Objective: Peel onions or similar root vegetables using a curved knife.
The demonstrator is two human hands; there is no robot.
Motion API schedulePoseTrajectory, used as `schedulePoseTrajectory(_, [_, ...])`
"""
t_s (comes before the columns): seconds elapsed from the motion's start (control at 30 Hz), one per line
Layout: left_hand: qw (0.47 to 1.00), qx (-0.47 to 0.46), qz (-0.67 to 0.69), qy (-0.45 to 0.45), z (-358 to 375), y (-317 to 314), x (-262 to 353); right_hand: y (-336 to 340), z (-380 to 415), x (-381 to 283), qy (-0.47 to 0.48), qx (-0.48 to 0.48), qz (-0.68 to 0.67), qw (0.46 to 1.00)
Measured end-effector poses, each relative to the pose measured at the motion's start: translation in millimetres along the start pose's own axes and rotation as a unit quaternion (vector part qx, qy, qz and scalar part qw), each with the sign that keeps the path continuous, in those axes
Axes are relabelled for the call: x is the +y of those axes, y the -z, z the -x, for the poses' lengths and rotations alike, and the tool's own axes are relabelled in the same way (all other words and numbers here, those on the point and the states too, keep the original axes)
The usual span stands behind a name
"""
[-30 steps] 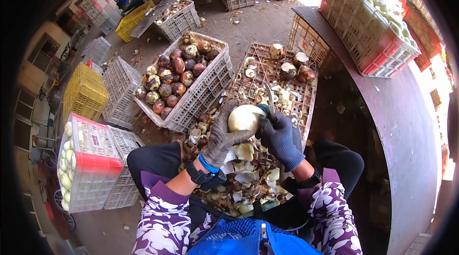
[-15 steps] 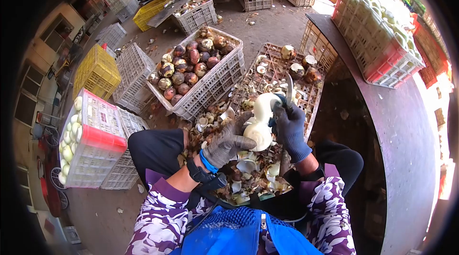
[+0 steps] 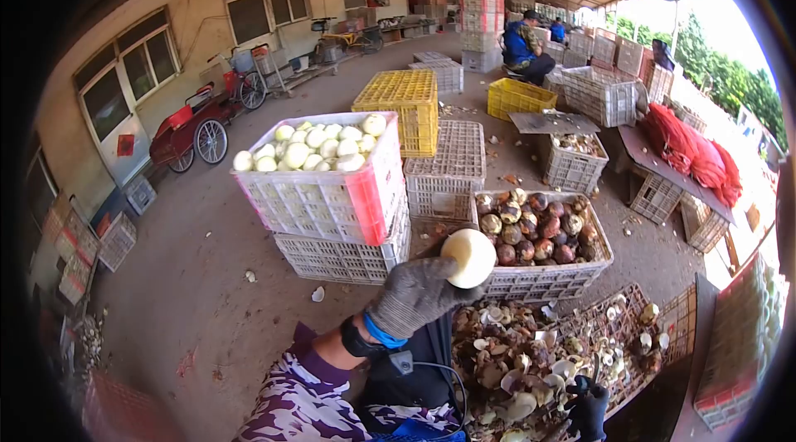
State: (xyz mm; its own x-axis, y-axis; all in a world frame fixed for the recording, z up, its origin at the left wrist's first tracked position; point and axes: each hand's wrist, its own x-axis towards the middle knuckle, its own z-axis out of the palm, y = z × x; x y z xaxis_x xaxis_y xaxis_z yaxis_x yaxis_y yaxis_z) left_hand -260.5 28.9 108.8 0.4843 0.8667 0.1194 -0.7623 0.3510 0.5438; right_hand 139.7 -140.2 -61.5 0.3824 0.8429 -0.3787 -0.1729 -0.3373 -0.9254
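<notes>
My left hand (image 3: 414,297), in a grey glove, holds a pale peeled round piece (image 3: 469,259) up in front of the crate of dark unpeeled ones (image 3: 543,230). Low at the right is my right hand (image 3: 587,409), in a dark glove, over the peelings; a thin blade (image 3: 596,366) rises from its closed fingers. Peelings (image 3: 514,359) lie heaped below and spread onto a brown slatted crate (image 3: 618,309). To the left, a white and red crate (image 3: 315,201) full of peeled pieces stands on another crate.
Yellow crates (image 3: 406,102) and grey crates (image 3: 448,164) stand behind. A seated person (image 3: 526,48) in a blue vest is farther back. At the right are a board with red sacks (image 3: 692,152) and a tall crate (image 3: 738,342). A red cart (image 3: 186,135) stands by the wall.
The view has swung left and up. My left hand has moved away from my right hand and the blade, carrying a peeled piece. My right hand is now low over the peelings.
</notes>
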Motion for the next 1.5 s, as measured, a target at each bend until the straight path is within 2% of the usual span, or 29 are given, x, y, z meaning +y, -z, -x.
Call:
schedulePoseTrajectory(0.03, [1.000,0.000,0.007,-0.021,13,-22,28,10,-12,12,0.022,0.032,0.004,0.999])
schedulePoseTrajectory(0.07, [0.998,0.027,0.000,-0.058,14,9,43,-3,12,5,0.038,0.069,-0.015,0.997])
schedulePoseTrajectory(0.13, [0.987,0.089,-0.033,-0.127,23,38,71,0,9,8,0.029,0.106,-0.037,0.993])
schedulePoseTrajectory(0.27, [0.971,0.150,-0.032,-0.183,27,119,122,10,4,20,0.028,0.163,-0.042,0.985])
schedulePoseTrajectory(0.3, [0.964,0.166,-0.042,-0.202,25,147,134,-6,17,8,0.047,0.161,-0.081,0.982])
schedulePoseTrajectory(0.37, [0.952,0.183,-0.046,-0.241,24,167,166,26,-4,31,0.005,0.148,-0.119,0.982])
schedulePoseTrajectory(0.43, [0.929,0.200,-0.065,-0.305,17,188,205,25,0,29,-0.010,0.168,-0.119,0.978])
schedulePoseTrajectory(0.63, [0.851,0.285,-0.158,-0.411,-30,229,348,7,3,14,-0.031,0.200,-0.097,0.974])
schedulePoseTrajectory(0.7, [0.865,0.260,-0.188,-0.385,-48,231,393,5,4,13,-0.035,0.206,-0.097,0.973])
schedulePoseTrajectory(0.73, [0.834,0.313,-0.216,-0.401,-55,215,396,4,5,12,-0.038,0.209,-0.096,0.972])
schedulePoseTrajectory(0.77, [0.845,0.312,-0.213,-0.378,-57,231,416,4,5,13,-0.040,0.210,-0.097,0.972])
schedulePoseTrajectory(0.83, [0.819,0.311,-0.230,-0.423,-58,234,420,2,4,13,-0.043,0.214,-0.098,0.971])
schedulePoseTrajectory(1.03, [0.826,0.328,-0.225,-0.400,-30,303,397,7,3,19,-0.050,0.220,-0.103,0.969])
schedulePoseTrajectory(1.13, [0.830,0.329,-0.228,-0.389,-19,304,377,12,7,22,-0.048,0.215,-0.115,0.969])
schedulePoseTrajectory(1.2, [0.826,0.335,-0.232,-0.389,-14,324,380,-8,10,1,0.000,0.193,-0.138,0.971])
schedulePoseTrajectory(1.23, [0.825,0.342,-0.231,-0.386,-15,335,385,-3,-7,13,0.074,0.123,-0.027,0.989])
schedulePoseTrajectory(1.27, [0.834,0.326,-0.237,-0.376,-23,342,384,4,-10,19,0.033,0.138,-0.096,0.985])
schedulePoseTrajectory(1.33, [0.871,0.213,-0.299,-0.326,-29,320,386,-1,2,6,0.019,0.129,-0.126,0.983])
schedulePoseTrajectory(1.4, [0.902,0.089,-0.334,-0.259,-65,278,366,-9,12,-6,0.010,0.126,-0.154,0.980])
schedulePoseTrajectory(1.43, [0.917,0.092,-0.319,-0.221,-84,236,342,-10,17,-8,0.012,0.122,-0.171,0.978])
schedulePoseTrajectory(1.5, [0.904,0.038,-0.400,-0.149,-120,144,261,-6,22,-9,0.035,0.099,-0.192,0.976])
